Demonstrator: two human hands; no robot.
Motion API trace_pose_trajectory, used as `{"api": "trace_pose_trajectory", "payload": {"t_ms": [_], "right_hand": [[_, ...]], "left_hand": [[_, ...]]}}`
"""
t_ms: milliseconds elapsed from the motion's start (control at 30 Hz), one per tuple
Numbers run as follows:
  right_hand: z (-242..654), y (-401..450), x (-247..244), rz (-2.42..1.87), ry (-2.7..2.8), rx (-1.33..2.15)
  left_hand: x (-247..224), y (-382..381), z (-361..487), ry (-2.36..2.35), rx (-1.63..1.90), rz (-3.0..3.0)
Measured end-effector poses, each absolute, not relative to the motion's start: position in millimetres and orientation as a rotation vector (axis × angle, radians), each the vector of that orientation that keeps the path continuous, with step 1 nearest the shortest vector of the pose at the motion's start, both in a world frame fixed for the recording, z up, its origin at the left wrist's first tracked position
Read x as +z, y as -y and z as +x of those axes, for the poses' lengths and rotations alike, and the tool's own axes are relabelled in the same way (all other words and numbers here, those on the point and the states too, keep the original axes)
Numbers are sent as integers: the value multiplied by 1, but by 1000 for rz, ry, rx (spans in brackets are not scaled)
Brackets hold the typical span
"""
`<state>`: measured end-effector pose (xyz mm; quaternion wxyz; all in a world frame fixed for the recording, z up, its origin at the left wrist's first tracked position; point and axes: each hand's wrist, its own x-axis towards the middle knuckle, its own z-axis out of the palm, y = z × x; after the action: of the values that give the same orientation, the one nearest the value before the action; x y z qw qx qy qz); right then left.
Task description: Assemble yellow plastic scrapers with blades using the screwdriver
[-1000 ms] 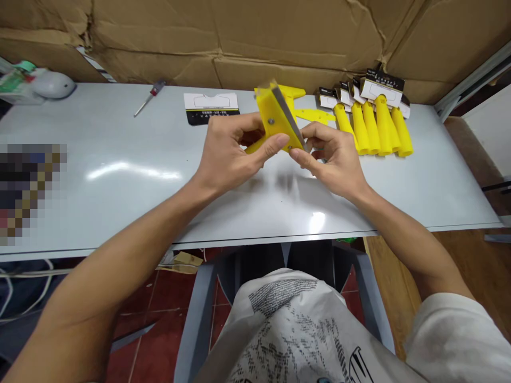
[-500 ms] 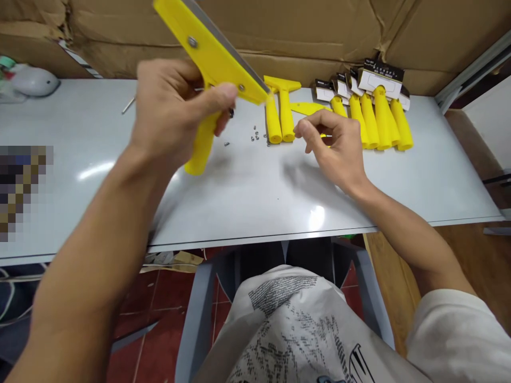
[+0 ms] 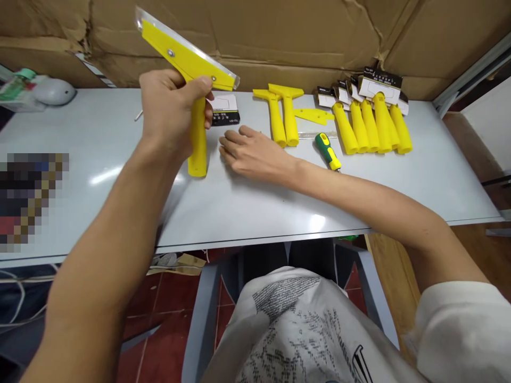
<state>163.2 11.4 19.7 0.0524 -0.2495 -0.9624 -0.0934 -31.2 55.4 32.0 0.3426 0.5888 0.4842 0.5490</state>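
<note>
My left hand (image 3: 171,106) is wrapped round the handle of a yellow scraper (image 3: 197,139). I hold it up over the table, its wide head tilted, with two screws showing and a clear cover strip (image 3: 187,40) along the blade edge. My right hand (image 3: 255,154) is low at the tabletop, palm down, fingers curled downward. Its fingertips and anything under them are hidden. Just beyond it stand two yellow scraper handles (image 3: 290,114) side by side. A yellow scraper plate (image 3: 313,115) and a green and yellow screwdriver (image 3: 326,151) lie to their right.
A black and white card (image 3: 226,110) lies behind the left hand. Several yellow scrapers with header cards (image 3: 381,122) are grouped at the right. A clear strip (image 3: 317,135) lies by the screwdriver. Cardboard (image 3: 279,42) backs the white table (image 3: 239,213); a computer mouse (image 3: 54,91) sits far left.
My right hand has moved left and down to where several small screws lay, covering that spot. The scraper in my left hand has moved slightly left and away, uncovering the card.
</note>
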Motion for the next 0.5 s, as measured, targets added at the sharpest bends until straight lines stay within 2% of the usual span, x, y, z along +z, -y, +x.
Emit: {"api": "trace_pose_trajectory", "payload": {"t_ms": [200,400,500], "right_hand": [[168,2,15,-905,2938,-336],[185,-7,11,-1083,2820,-573],[184,-29,-4,-1074,2681,-414]], "left_hand": [[30,-63,-34,-1284,1468,1484],[24,-67,-33,-1250,1458,1531],[20,-67,-35,-1259,1431,1526]]}}
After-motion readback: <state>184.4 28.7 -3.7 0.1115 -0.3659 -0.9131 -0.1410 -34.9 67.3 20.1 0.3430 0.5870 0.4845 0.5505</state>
